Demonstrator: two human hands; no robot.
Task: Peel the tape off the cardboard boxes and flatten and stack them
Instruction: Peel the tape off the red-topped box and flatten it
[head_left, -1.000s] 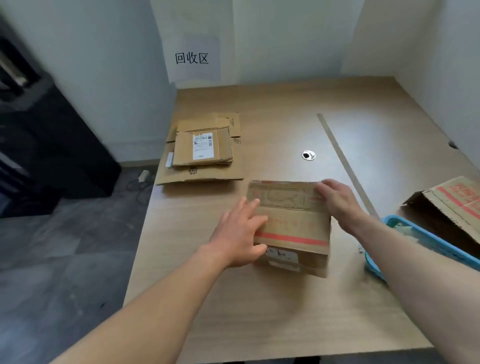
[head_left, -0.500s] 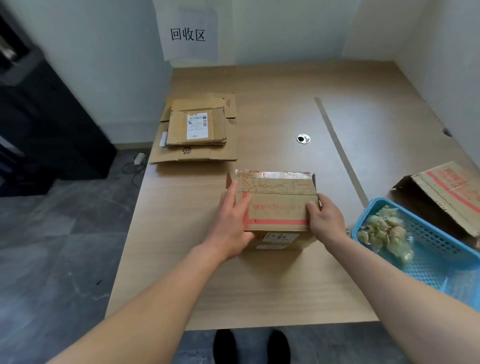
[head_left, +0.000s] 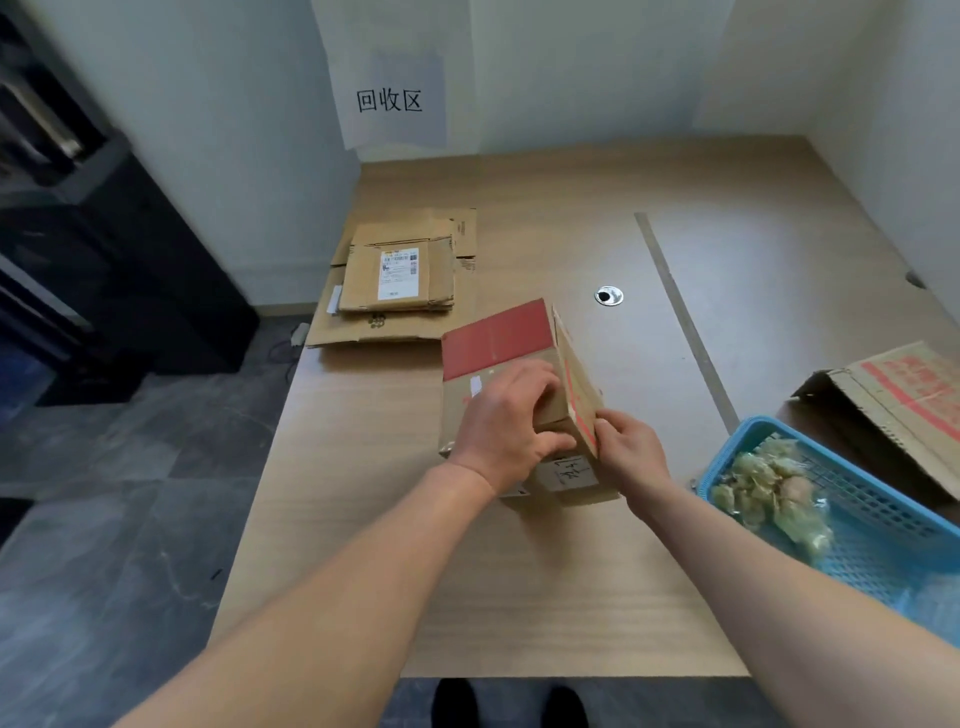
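The fingers (head_left: 540, 382) of the left hand (head_left: 506, 421) are curled together over the top face of a brown cardboard box with a red panel (head_left: 498, 338), the thumb hooked low on its near face. The right hand (head_left: 631, 452) pinches the box's near right edge with bent fingertips, just by a red printed stripe. The box sits tilted near the middle of the light wooden table (head_left: 519, 597); whether its base is fully down I cannot tell.

A white paper label with black handwriting (head_left: 569, 473) is stuck on the box's near side, the strokes too blurred to read. On the wall beyond, a white paper sign (head_left: 388, 100) reads "回收区".

To the far left on the table lies a stack of flattened brown cardboard boxes (head_left: 415, 332). The top one bears a white printed shipping label (head_left: 398, 273) whose text is too small to read.

At the right, a blue plastic mesh basket (head_left: 769, 422) holds a crumpled wad of clear yellowish tape (head_left: 769, 488). Behind it rests an open brown cardboard carton with red print (head_left: 904, 395), illegible. A round metal cable grommet (head_left: 609, 295) sits in the tabletop behind the held box. A black cabinet (head_left: 104, 260) stands on the floor at the left.
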